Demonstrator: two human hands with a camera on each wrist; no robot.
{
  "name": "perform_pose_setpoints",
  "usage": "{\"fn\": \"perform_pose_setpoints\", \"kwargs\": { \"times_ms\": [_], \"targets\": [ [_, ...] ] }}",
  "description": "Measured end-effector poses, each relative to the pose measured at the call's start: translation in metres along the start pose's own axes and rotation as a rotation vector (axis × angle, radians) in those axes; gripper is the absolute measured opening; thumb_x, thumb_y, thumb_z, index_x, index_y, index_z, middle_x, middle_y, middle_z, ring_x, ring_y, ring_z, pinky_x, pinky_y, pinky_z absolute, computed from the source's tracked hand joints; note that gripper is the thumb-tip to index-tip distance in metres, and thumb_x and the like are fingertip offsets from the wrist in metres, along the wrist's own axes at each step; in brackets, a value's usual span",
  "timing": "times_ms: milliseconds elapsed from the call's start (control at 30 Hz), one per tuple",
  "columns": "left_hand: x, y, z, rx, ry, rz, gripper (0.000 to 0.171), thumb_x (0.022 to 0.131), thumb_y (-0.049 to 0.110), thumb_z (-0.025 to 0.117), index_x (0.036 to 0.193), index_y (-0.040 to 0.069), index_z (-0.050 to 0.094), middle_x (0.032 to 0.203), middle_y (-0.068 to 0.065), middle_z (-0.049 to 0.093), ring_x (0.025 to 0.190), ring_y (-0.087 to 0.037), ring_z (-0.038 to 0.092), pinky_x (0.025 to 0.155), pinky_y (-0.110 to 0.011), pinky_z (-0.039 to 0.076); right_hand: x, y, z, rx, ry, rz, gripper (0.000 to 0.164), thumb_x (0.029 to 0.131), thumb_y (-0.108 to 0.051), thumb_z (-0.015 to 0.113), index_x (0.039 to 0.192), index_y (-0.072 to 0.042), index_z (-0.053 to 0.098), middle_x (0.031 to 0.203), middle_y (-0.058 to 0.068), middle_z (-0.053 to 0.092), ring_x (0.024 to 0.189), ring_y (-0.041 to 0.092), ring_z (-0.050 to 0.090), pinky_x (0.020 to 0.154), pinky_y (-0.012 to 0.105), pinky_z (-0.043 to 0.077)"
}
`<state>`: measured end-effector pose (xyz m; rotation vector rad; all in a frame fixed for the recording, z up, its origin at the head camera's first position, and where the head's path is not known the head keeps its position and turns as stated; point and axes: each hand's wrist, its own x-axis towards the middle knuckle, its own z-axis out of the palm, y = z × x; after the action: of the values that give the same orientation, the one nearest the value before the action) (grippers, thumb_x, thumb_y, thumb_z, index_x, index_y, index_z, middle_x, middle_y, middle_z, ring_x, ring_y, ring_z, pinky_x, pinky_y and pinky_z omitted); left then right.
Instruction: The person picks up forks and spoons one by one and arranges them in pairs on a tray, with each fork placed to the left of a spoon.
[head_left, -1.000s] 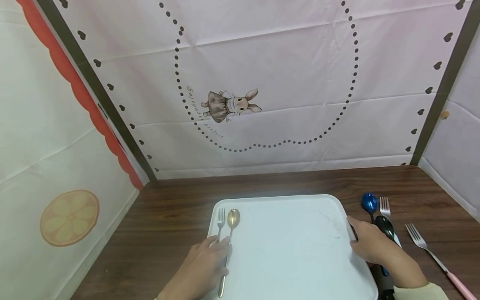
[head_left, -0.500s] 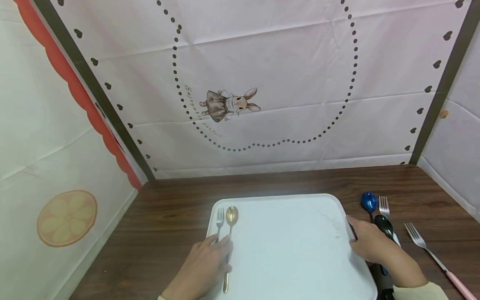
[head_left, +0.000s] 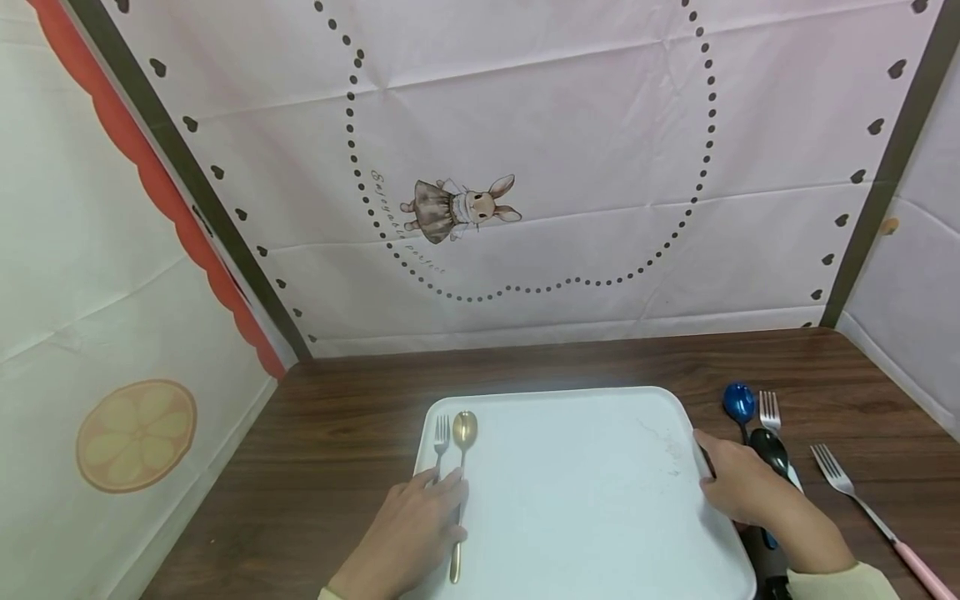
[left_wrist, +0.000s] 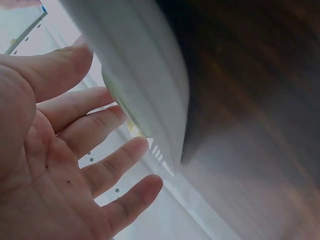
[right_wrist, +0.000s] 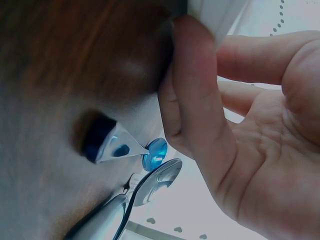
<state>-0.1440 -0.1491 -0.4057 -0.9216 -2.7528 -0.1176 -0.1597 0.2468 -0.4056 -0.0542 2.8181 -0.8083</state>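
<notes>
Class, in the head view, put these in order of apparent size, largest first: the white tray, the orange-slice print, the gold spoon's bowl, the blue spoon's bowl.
1. White tray
2. Orange-slice print
3. Gold spoon's bowl and blue spoon's bowl: too alike to rank

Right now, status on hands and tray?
Left hand over fork and gold spoon on tray. Right hand grips tray rim. Dark spoon beside right hand.

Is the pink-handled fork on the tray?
No, the pink-handled fork lies on the table, right of the tray.
</notes>
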Motion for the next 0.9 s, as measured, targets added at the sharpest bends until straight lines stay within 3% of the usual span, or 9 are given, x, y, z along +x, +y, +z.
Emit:
{"fn": "perform_pose_setpoints", "kwargs": {
  "times_ms": [133,300,567,700,767,900],
  "targets": [
    [-0.0004,-0.0001,0.0006,-0.013,-0.021,-0.009,0.029,0.074,0.029,0.072,0.094,0.016,0.055,0.120,-0.003,0.059,0.101,-0.031,0.052,0.069,-0.051,0.048,0.0004,0.0007,0.0007,-0.004,-0.002,0.003,0.062,0.082,0.001,0.057,0.134,0.017,0.027,0.125,0.042,0.038,0.082,0.029,0.056,0.056,0.036,0.053],
    [-0.0014,0.0009,-0.0019,-0.024,-0.040,-0.018,0.031,0.075,0.028,0.071,0.099,0.016,0.056,0.115,0.001,0.059,0.098,-0.027,0.052,0.071,-0.048,0.048,0.0007,0.0011,0.0016,0.016,-0.007,0.015,0.063,0.082,0.001,0.056,0.135,0.017,0.026,0.125,0.042,0.038,0.078,0.027,0.057,0.051,0.033,0.053],
    [0.0000,-0.0023,-0.0040,-0.039,0.021,0.005,0.024,0.075,0.026,0.071,0.088,0.019,0.052,0.077,0.012,0.046,0.074,-0.012,0.046,0.056,-0.032,0.044,-0.0014,0.0005,0.0019,0.040,0.002,0.008,0.062,0.082,0.002,0.055,0.135,0.017,0.025,0.124,0.042,0.038,0.067,0.020,0.056,0.046,0.031,0.050],
    [-0.0001,-0.0036,-0.0053,-0.013,0.072,0.005,0.024,0.076,0.026,0.070,0.094,0.015,0.060,0.089,0.005,0.060,0.085,-0.015,0.054,0.061,-0.037,0.050,-0.0019,0.0005,0.0027,0.047,0.008,0.007,0.062,0.082,0.002,0.054,0.135,0.017,0.025,0.124,0.042,0.038,0.062,0.018,0.056,0.044,0.031,0.050],
    [-0.0004,-0.0041,-0.0058,-0.017,0.079,-0.017,0.029,0.077,0.027,0.069,0.102,0.011,0.063,0.099,-0.001,0.064,0.093,-0.018,0.056,0.068,-0.041,0.052,-0.0016,0.0007,0.0026,0.044,0.012,0.004,0.062,0.083,0.002,0.054,0.135,0.017,0.024,0.124,0.042,0.038,0.063,0.019,0.056,0.044,0.031,0.050],
    [-0.0002,-0.0040,-0.0077,-0.027,0.085,-0.083,0.034,0.080,0.025,0.066,0.111,0.009,0.064,0.102,-0.005,0.065,0.095,-0.019,0.057,0.074,-0.042,0.053,-0.0011,0.0009,0.0020,0.031,0.014,-0.001,0.062,0.083,0.002,0.055,0.135,0.017,0.025,0.125,0.042,0.038,0.070,0.022,0.057,0.046,0.031,0.050]
  ]
}}
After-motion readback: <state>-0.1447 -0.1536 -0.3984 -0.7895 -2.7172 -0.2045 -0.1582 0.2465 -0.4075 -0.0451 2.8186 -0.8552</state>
